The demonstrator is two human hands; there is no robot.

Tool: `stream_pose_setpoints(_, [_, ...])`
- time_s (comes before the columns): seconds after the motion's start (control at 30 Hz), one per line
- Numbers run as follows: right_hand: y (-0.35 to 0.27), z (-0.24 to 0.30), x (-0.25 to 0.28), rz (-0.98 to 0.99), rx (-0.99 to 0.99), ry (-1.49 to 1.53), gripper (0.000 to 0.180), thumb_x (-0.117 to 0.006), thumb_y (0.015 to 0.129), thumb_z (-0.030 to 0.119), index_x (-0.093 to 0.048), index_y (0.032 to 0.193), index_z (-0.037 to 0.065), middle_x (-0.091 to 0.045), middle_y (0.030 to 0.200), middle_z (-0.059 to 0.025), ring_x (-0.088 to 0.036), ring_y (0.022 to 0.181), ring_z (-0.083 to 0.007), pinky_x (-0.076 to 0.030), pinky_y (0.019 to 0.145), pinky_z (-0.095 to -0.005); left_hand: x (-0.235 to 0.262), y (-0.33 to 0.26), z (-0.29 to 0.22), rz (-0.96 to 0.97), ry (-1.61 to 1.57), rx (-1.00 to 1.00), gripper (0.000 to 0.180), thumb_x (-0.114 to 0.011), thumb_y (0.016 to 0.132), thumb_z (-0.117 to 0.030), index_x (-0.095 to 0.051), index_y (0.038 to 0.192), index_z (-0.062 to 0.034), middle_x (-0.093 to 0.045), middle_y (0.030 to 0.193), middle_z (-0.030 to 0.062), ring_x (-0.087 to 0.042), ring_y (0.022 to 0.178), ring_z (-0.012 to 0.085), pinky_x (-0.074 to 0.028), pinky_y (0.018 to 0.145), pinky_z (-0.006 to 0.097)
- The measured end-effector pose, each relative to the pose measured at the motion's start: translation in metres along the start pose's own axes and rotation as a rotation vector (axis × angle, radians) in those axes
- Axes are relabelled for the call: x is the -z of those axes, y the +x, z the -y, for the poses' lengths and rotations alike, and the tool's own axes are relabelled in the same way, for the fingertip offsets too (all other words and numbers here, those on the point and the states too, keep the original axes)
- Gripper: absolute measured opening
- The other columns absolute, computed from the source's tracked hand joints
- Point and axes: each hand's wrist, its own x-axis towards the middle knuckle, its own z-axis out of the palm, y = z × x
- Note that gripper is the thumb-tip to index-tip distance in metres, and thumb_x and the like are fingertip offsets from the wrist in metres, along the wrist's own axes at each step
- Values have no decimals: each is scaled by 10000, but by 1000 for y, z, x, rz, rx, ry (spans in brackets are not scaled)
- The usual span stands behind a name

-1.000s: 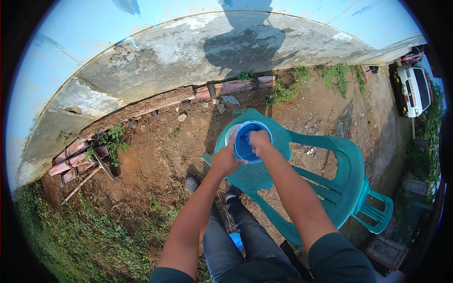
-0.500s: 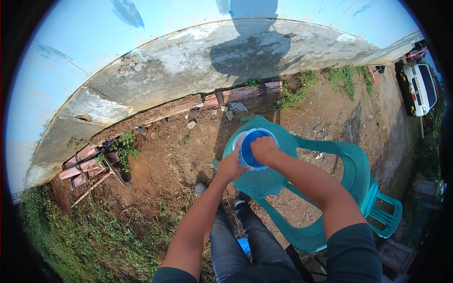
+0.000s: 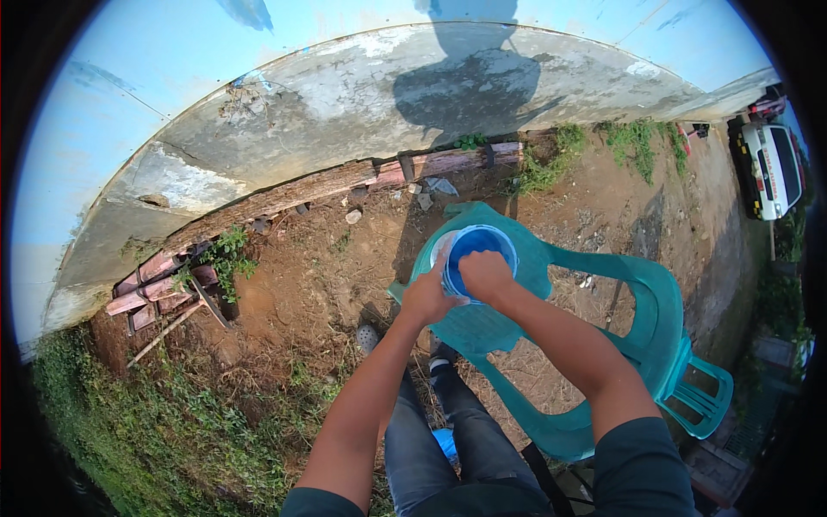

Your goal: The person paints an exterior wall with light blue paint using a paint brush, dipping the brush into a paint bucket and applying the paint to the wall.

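Note:
On the seat of a green plastic chair stands a white bucket with blue paint inside. My left hand grips the bucket's near-left side, thumb toward the front and fingers along the wall. My right hand is over the bucket's opening at its right side, knuckles up and fingers curled closed. Whatever the right fingers hold is hidden beneath the hand.
Beyond the chair runs a wall, light blue above and bare grey below, with a pink-brown beam along its foot. Pink timber pieces lie at left, beside weeds. A white vehicle is parked far right.
The right hand has shifted a little within the bucket's opening, its fist still closed. The left hand keeps its hold. The whole view has tilted slightly.

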Motion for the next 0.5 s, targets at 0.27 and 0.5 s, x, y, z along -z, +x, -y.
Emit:
stream_pose_setpoints(0.27, [-9, -29, 6, 158, 254, -193, 130, -697, 876, 140, -827, 863, 134, -802, 888, -113, -794, 854, -316, -620, 705, -447, 3, -1, -4, 14, -20, 7, 1307, -961, 766, -353, -85, 1736, -342, -788, 1037, 164, -755, 1026, 391, -585, 886, 515])
stream_pose_setpoints(0.5, [17, -21, -3, 29, 90, -240, 132, -706, 865, 156, -831, 822, 151, -801, 850, -99, -795, 807, -278, -608, 662, -423, -1, 2, 2, -2, -46, -18, 1303, -961, 767, -354, -91, 1737, -334, -790, 1046, 164, -758, 1025, 390, -586, 884, 504])
